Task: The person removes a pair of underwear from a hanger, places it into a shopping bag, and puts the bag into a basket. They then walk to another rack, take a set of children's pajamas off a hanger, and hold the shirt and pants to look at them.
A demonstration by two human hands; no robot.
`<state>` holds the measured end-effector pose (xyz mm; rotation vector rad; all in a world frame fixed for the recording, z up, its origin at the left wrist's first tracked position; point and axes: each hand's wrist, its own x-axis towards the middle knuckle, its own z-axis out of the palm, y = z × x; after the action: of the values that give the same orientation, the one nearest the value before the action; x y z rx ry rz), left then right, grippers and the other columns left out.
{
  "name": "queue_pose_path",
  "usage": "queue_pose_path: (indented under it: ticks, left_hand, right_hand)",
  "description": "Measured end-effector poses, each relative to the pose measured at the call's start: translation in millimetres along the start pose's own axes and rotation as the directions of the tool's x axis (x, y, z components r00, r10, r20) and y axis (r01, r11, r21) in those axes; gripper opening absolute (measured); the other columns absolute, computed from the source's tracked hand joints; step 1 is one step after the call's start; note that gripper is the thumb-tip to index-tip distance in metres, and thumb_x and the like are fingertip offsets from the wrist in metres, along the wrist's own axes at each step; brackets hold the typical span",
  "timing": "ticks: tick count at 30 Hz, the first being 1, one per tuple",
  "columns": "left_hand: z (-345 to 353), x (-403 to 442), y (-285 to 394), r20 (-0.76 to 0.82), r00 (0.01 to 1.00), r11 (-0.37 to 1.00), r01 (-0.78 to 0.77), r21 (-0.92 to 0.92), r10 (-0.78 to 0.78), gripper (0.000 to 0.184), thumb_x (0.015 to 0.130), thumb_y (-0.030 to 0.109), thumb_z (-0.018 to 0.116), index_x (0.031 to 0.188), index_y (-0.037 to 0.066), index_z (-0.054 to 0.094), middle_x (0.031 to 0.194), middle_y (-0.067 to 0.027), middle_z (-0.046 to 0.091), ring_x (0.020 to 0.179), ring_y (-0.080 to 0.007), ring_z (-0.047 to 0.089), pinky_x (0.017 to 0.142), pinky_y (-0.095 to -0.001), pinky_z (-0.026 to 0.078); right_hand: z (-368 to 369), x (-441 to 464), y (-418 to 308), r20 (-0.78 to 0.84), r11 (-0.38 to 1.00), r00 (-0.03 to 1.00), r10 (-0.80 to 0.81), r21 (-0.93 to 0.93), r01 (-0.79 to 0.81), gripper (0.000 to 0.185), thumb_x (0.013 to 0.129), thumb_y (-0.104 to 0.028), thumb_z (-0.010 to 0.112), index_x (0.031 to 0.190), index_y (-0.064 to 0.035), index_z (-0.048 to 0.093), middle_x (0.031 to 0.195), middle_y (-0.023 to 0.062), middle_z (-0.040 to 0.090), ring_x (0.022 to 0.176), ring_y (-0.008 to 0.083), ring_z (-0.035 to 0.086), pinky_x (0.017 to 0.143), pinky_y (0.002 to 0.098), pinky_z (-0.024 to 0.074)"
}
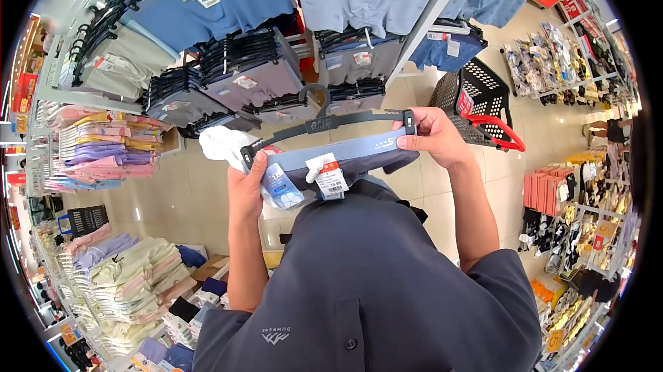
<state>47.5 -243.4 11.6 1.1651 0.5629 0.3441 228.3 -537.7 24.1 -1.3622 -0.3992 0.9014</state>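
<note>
The black clip hanger [324,123] is held up by both hands just above the middle of the view, in front of the wearer's dark shirt [373,261]. It carries a garment with a blue-grey waistband [366,150] and darker cloth below.

The left hand [246,189] grips the hanger's lower end, thumb at the clip; the right hand [442,139] pinches the other end, thumb pressed on the waistband, fingers by the clip. The step in hand looks like holding the piece spread and facing the wearer. Any shift of it would call for both hands moving together, as each bears one end.

The hook points to 12 o'clock. The long axis runs from just below 9 o'clock to just above 3, the right end slightly higher. A white price tag [330,180] and a blue card [282,187] hang toward 6 o'clock. A white item [224,144] sits beside the left hand at 9 o'clock; what it is I cannot tell.

Hanging garments [373,3] line the rack at 12 o'clock, and a black shopping basket [485,82] stands at 2 o'clock.
</note>
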Motion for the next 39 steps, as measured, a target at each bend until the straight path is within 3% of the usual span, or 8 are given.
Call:
queue_pose_path:
  ticks: [20,25,27,28,30,32,37,39]
  left_hand:
    - [74.2,68.6,1.0,0.276,0.958,0.981,0.121,-0.155,-0.074,0.027,0.090,0.014,0.065,0.112,0.002,0.057,0.099,-0.0041,0.063,0.088,-0.0125,0.060,0.078,-0.0292,0.049]
    - [68.3,72.5,0.4,0.268,0.961,0.987,0.111,-0.119,-0.076,0.021,0.091,0.011,0.065,0.107,-0.001,0.062,0.097,-0.0036,0.065,0.085,-0.0108,0.060,0.077,-0.0270,0.049]
    - [59.6,72.1,1.7,0.267,0.959,0.991,0.119,-0.069,-0.097,0.021,0.090,0.012,0.066,0.106,-0.001,0.063,0.095,-0.0031,0.065,0.084,-0.0099,0.059,0.077,-0.0258,0.048]
    - [54.7,71.2,2.2,0.276,0.955,0.992,0.121,-0.020,-0.111,0.021,0.090,0.013,0.067,0.105,-0.001,0.063,0.093,-0.0025,0.065,0.083,-0.0090,0.058,0.076,-0.0246,0.047]
    - [44.5,65.9,1.3,0.262,0.955,0.990,0.134,0.040,-0.140,0.021,0.089,0.013,0.068,0.103,-0.001,0.064,0.092,-0.0021,0.064,0.083,-0.0085,0.057,0.075,-0.0239,0.046]
    - [41.7,63.5,-1.4,0.287,0.948,0.987,0.110,0.119,-0.140,0.019,0.088,0.013,0.069,0.100,-0.001,0.064,0.090,-0.0005,0.063,0.081,-0.0071,0.054,0.073,-0.0229,0.044]
    - [36.5,51.7,-3.1,0.348,0.925,0.984,0.108,0.143,-0.152,0.017,0.088,0.012,0.069,0.098,0.000,0.063,0.089,0.0006,0.062,0.082,-0.0064,0.054,0.072,-0.0235,0.044]
    - [31.5,47.3,-4.7,0.352,0.920,0.983,0.137,0.122,-0.172,0.015,0.088,0.011,0.069,0.096,0.000,0.063,0.090,0.0007,0.062,0.082,-0.0065,0.054,0.073,-0.0236,0.044]
  right_hand:
    - [-76.5,2.5,-9.1,-0.361,0.996,0.933,-0.014,0.072,0.043,0.018,0.077,-0.007,0.075,0.090,-0.0070,0.062,0.083,-0.0032,0.061,0.074,0.0045,0.055,0.070,0.0195,0.0408]
    - [-73.6,11.4,-0.4,-0.458,0.993,0.885,-0.086,-0.115,0.037,0.031,0.082,-0.009,0.073,0.109,-0.0030,0.059,0.096,0.0023,0.065,0.087,0.0090,0.059,0.078,0.0244,0.0455]
    - [-64.0,21.5,5.5,-0.518,0.891,0.793,-0.320,-0.449,0.067,0.031,0.083,-0.009,0.071,0.110,-0.0030,0.059,0.102,0.0059,0.064,0.091,0.0139,0.060,0.081,0.0270,0.0461]
    - [-51.3,27.1,-2.3,-0.509,0.892,0.802,-0.313,-0.447,0.065,0.031,0.083,-0.009,0.071,0.110,-0.0030,0.059,0.102,0.0059,0.064,0.091,0.0139,0.060,0.081,0.0270,0.0461]
    - [-8.1,38.5,-32.7,-0.281,0.512,0.688,-0.669,-0.845,0.153,0.031,0.082,-0.009,0.069,0.111,-0.0028,0.060,0.106,0.0103,0.062,0.096,0.0214,0.060,0.084,0.0307,0.0462]
    - [29.0,58.1,-41.3,-0.041,0.357,0.730,-0.682,-0.890,0.285,0.034,0.081,-0.014,0.070,0.112,-0.0030,0.060,0.110,0.0149,0.061,0.103,0.0312,0.058,0.090,0.0401,0.0453]
    - [88.1,95.5,-18.6,0.200,0.401,0.786,-0.585,-0.771,0.495,0.028,0.088,-0.021,0.065,0.108,-0.0027,0.059,0.091,0.0124,0.060,0.086,0.0314,0.058,0.072,0.0404,0.0464]
    - [93.0,97.8,-13.6,0.196,0.633,0.888,-0.416,-0.639,0.437,0.022,0.089,-0.020,0.063,0.103,-0.0033,0.061,0.088,0.0109,0.060,0.075,0.0292,0.059,0.065,0.0364,0.0474]
